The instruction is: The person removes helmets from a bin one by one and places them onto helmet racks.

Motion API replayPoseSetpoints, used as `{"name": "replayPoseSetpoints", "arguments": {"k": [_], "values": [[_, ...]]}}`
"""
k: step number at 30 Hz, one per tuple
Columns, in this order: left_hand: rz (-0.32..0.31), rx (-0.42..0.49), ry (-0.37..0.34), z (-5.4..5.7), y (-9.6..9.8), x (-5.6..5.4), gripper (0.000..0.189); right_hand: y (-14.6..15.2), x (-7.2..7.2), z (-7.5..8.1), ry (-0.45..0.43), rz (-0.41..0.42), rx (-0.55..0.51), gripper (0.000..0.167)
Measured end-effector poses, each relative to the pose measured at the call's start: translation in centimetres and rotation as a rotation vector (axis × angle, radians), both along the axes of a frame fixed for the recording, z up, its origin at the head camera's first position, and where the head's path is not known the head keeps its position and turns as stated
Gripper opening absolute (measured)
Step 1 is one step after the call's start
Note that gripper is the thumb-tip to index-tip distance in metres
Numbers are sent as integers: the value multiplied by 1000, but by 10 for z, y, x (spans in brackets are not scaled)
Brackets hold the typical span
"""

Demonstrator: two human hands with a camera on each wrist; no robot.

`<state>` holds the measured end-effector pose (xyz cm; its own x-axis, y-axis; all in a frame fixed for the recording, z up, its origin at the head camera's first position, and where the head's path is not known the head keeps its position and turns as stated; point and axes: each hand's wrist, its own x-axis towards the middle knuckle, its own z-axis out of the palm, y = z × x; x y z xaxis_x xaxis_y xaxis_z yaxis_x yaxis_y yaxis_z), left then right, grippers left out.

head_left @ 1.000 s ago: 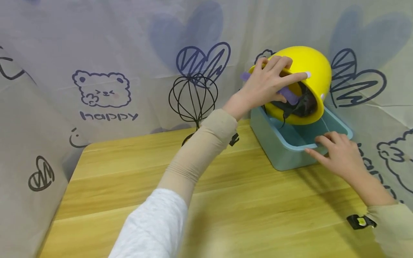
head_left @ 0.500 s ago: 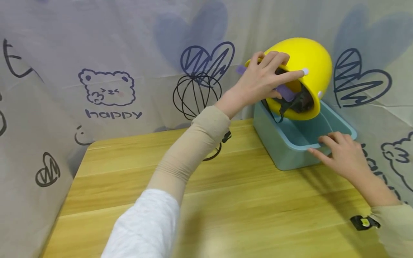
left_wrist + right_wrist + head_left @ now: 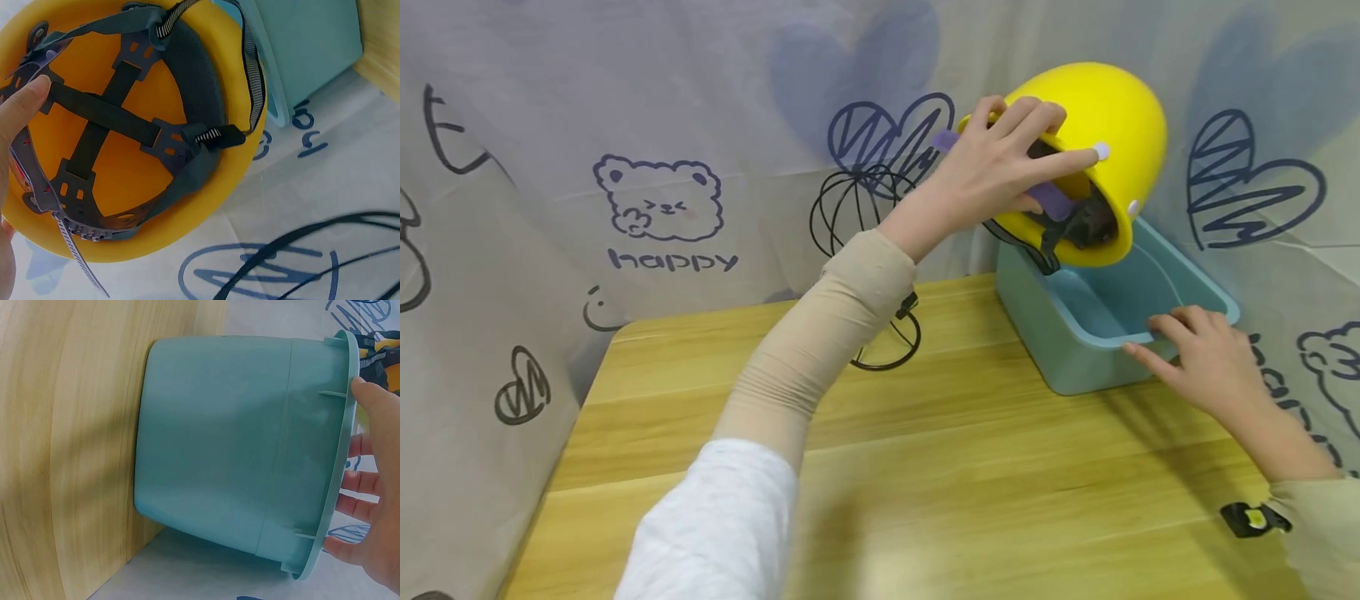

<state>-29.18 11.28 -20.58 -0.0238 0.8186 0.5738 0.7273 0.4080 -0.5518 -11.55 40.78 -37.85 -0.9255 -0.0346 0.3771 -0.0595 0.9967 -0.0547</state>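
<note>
A yellow hard hat (image 3: 1105, 108) is held by its edge in my left hand (image 3: 992, 167), above the left rear part of a teal plastic bin (image 3: 1071, 362). The hat tilts, its opening turned toward me. Inside, the left wrist view shows a dark strap harness (image 3: 112, 106), and the chin strap (image 3: 253, 75) dangles at the rim. A purple band (image 3: 1048, 200) also shows within the opening. At the bin's near right rim, my right hand (image 3: 1206, 358) grips the edge with thumb and fingers. The bin stands upright on the wooden table.
Behind my left forearm stands a black wire rack with a round cage top (image 3: 857, 208) and ring base (image 3: 898, 358), partly hidden. The wooden table (image 3: 970, 467) meets a printed cloth backdrop (image 3: 760, 83) behind and at the sides.
My left hand has lifted the hard hat upward and slightly left, uncovering more of the bin's inside. The right hand stays on the bin's rim. The head view has shifted slightly.
</note>
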Motion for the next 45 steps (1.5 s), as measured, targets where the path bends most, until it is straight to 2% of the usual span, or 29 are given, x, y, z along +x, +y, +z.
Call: {"name": "replayPoseSetpoints", "arguments": {"k": [13,22,28,34,39,45], "values": [[-30,8,95,19,-18,-5,55,5,0,-3,13,8,-5,53],[-23,-72,74,29,-33,-11,55,6,2,-4,13,3,-5,54],[-76,-92,39,31,-42,-18,45,8,2,-4,20,9,-1,53],[-88,-96,8,30,-49,-25,46,9,0,-5,23,14,-1,53],[-84,-98,34,29,-57,-28,43,8,-3,-7,30,30,-5,53],[-81,-77,64,31,-69,-29,40,6,-3,-7,35,10,20,56]]}}
